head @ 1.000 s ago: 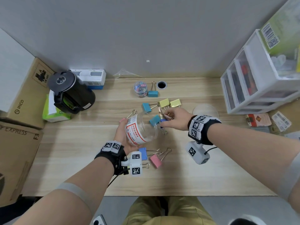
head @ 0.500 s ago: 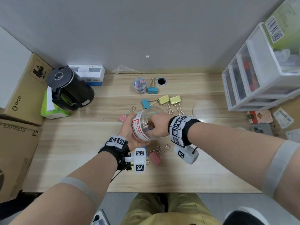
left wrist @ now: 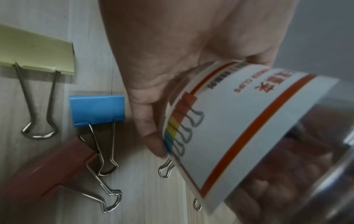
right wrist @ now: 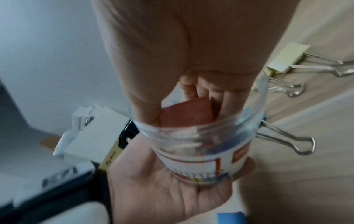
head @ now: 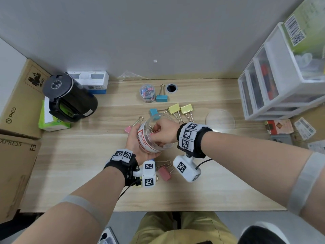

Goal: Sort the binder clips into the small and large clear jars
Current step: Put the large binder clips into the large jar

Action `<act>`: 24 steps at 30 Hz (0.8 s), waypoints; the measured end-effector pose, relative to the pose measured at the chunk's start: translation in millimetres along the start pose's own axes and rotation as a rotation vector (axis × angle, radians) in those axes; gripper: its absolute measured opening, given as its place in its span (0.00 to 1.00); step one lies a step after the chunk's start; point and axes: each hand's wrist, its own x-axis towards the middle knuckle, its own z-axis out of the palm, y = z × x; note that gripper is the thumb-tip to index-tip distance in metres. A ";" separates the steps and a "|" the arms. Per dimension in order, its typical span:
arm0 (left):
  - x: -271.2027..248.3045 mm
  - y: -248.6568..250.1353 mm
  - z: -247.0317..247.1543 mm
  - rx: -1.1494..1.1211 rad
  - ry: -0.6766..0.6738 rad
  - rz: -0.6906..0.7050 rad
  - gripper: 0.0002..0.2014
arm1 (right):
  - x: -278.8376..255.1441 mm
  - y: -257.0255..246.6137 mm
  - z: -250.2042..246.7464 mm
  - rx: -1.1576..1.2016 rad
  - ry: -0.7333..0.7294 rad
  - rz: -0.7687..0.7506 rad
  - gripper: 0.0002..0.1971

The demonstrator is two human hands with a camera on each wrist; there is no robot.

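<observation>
My left hand (head: 134, 139) grips the large clear jar (head: 149, 143), tilted with its mouth toward the right. My right hand (head: 159, 132) has its fingers inside the jar mouth and pinches a reddish binder clip (right wrist: 186, 112). The small jar (head: 147, 93), holding small clips, stands at the back. Loose large clips lie on the table: a blue one (head: 161, 98) beside the small jar, another blue (head: 153, 111), two yellow (head: 174, 108) (head: 186, 109), a pink (head: 128, 129) left of the jar, and a pink (head: 164, 173) near my wrists. The left wrist view shows yellow (left wrist: 38, 50), blue (left wrist: 96, 110) and pink (left wrist: 47, 171) clips under the jar (left wrist: 249, 121).
A clear round lid (head: 220, 118) lies to the right. A white drawer unit (head: 281, 85) fills the right edge. A black kettle (head: 70, 99) and cardboard boxes (head: 17, 103) stand at the left. A cable hole (head: 171, 88) is at the back.
My right hand took a clip from the group behind the jar and brought it left into the jar mouth. My left hand kept hold of the jar and tilted it further.
</observation>
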 end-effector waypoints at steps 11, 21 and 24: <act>6.7 -1.5 0.2 -0.032 -0.032 0.002 0.35 | 4.9 6.2 -4.5 0.448 -0.115 0.087 0.03; 15.7 -8.9 2.6 0.008 -0.008 -0.015 0.39 | 10.2 11.1 -4.9 -0.278 0.034 -0.156 0.09; 18.5 -9.4 -1.3 0.001 -0.019 -0.037 0.40 | 10.9 14.1 -8.5 -0.126 -0.061 -0.089 0.11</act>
